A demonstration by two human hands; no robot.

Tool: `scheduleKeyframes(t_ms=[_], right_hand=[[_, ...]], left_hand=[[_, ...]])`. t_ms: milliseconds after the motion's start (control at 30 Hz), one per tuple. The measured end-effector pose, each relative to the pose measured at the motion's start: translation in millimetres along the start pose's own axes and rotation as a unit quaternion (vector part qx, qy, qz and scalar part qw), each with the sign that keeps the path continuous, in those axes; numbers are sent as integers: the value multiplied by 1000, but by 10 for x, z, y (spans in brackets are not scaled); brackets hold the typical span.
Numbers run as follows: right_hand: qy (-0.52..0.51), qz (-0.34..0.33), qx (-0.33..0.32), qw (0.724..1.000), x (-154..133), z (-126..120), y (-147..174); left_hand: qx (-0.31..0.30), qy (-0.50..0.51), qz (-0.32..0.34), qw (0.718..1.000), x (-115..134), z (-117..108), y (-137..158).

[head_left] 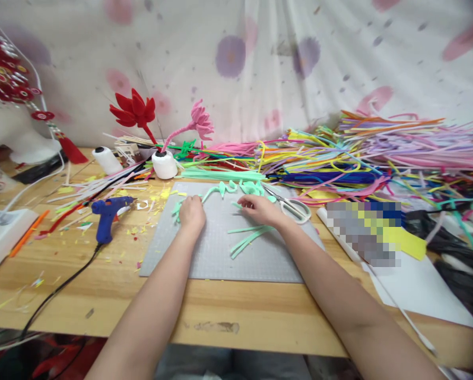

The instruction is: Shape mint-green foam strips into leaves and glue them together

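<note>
My left hand (192, 214) rests on the left part of the grey cutting mat (216, 258), its fingers curled down beside a bunched mint-green pipe cleaner piece (176, 212). What those fingers hold, if anything, is hidden. My right hand (258, 209) hovers at the mat's middle, thumb and fingers drawn together on a short mint-green pipe cleaner whose tip shows at the fingertips. Beyond both hands lie shaped mint-green pieces (252, 187), one with a curled stem. Several straight mint-green pipe cleaners (246, 244) lie below my right hand. Scissors (294, 208) sit just right of it.
A blue glue gun (107, 216) with a black cord lies left of the mat among yellow scraps. Behind stands a white spool (164, 165) bearing red and pink flowers. Piles of coloured pipe cleaners (331, 153) fill the back right. White paper (422, 295) lies at right.
</note>
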State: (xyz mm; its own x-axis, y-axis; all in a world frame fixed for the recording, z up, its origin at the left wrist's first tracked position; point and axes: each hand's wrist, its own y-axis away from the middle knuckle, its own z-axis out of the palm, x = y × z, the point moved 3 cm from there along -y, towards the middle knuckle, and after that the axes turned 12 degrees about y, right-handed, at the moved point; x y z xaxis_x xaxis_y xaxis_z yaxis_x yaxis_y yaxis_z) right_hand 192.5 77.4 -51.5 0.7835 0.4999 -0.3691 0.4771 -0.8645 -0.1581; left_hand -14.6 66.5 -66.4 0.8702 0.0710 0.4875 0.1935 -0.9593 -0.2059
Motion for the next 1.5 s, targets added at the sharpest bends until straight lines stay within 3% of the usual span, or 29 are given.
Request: scheduleKeyframes(t_ms=[200, 400, 533, 833, 1200, 1500], right_hand=[[-179, 66, 62, 980, 14, 156, -54], [-266, 106, 62, 956, -150, 216, -52], [-283, 93, 50, 953, -193, 250, -57], [-210, 135, 35, 968, -137, 312, -69], [-169, 175, 36, 969, -127, 255, -55], [-177, 207, 39, 961, -91, 252, -66]], left_hand=[[42, 134, 76, 987, 132, -55, 107], [-66, 244, 66, 965, 324, 68, 295], [-70, 247, 53, 965, 349, 93, 310], [-39, 230, 69, 970, 357, 103, 286], [10, 83, 168, 982, 488, 14, 324], [-30, 111, 194, 974, 486, 85, 327]])
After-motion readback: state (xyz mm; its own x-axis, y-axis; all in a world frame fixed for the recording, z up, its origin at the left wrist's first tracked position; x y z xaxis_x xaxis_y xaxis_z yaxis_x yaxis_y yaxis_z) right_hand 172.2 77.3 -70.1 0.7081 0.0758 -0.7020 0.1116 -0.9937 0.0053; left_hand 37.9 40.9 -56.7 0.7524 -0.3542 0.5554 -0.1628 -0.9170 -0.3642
